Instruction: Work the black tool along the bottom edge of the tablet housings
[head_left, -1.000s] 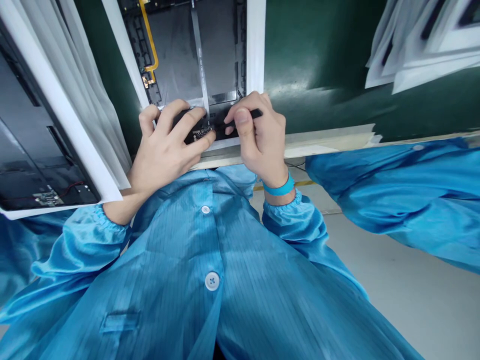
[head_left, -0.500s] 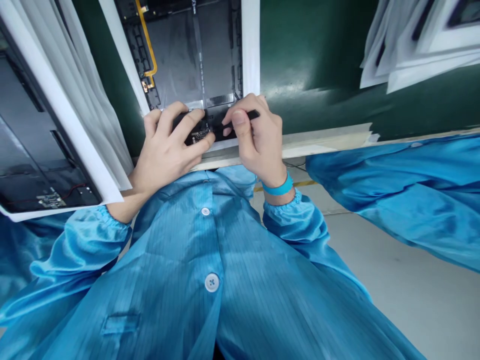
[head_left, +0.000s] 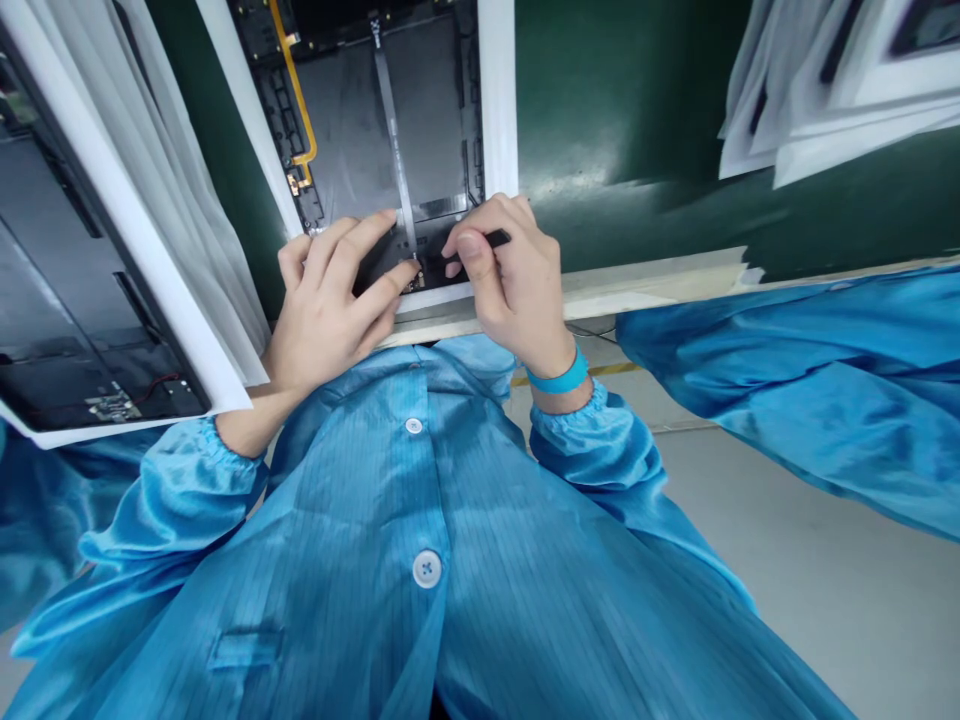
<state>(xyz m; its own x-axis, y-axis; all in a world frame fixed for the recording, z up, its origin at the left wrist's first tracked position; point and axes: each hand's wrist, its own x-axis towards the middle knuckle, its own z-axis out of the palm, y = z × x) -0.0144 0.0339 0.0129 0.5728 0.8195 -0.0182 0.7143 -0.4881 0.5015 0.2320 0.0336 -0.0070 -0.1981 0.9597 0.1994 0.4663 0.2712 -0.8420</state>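
Note:
An opened tablet-like device (head_left: 337,130) with dark inner panels lies in front of me on a white sheet. A silvery ribbon cable (head_left: 393,130) runs down its middle to small metallic parts near the front edge. My left hand (head_left: 334,285) is spread over the device's front left corner, one fingertip at the cable's lower end. Just to the right, my right hand (head_left: 517,275) is closed around a thin black stick-like tool (head_left: 498,238). The tool's tip is hard to make out against the dark device. An orange flex cable (head_left: 300,100) lies along the device's left side.
At left, a similar open device (head_left: 82,300) rests on a stack of white sheets (head_left: 180,190), overhanging the bench's front edge. More sheets (head_left: 780,110) lie at the far right on the green bench top (head_left: 615,130). A blue sleeve (head_left: 810,380) of another person is at right.
My left hand has shifted slightly left, and its fingers uncover more of the ribbon cable's lower end. The cable's upper part now slants to the left. My right hand has barely moved.

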